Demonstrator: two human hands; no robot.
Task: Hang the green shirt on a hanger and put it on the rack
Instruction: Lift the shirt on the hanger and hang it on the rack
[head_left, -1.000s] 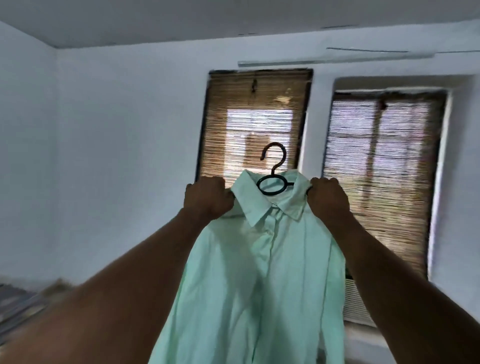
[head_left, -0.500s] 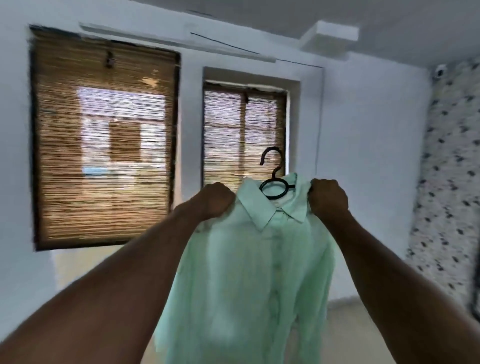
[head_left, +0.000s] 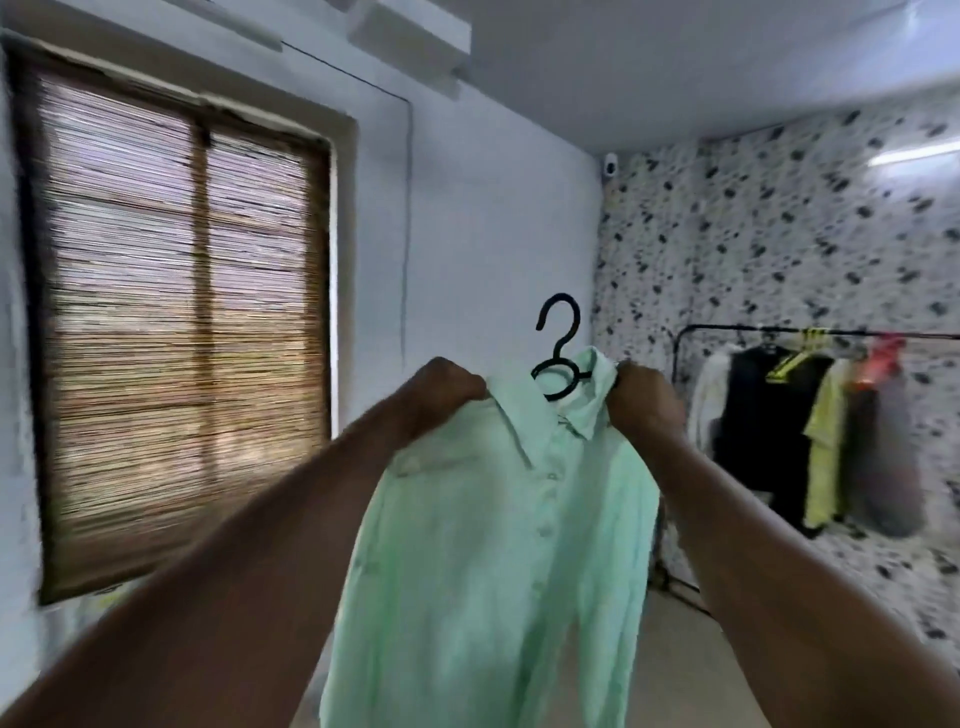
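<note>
A pale green shirt hangs in front of me on a black hanger, whose hook sticks up out of the collar. My left hand grips the shirt's left shoulder, and my right hand grips the right shoulder beside the collar. The hanger's arms are hidden inside the shirt. A black clothes rack stands against the patterned wall at the right, some way beyond my right hand.
Several garments hang on the rack: a white one, a black one, a yellow-green one and a grey one. A window with a bamboo blind fills the left wall. Bare floor lies below the shirt.
My view has swung to the right: one window has left the frame and the rack with clothes has come into sight. Both hands keep their hold on the shirt's shoulders.
</note>
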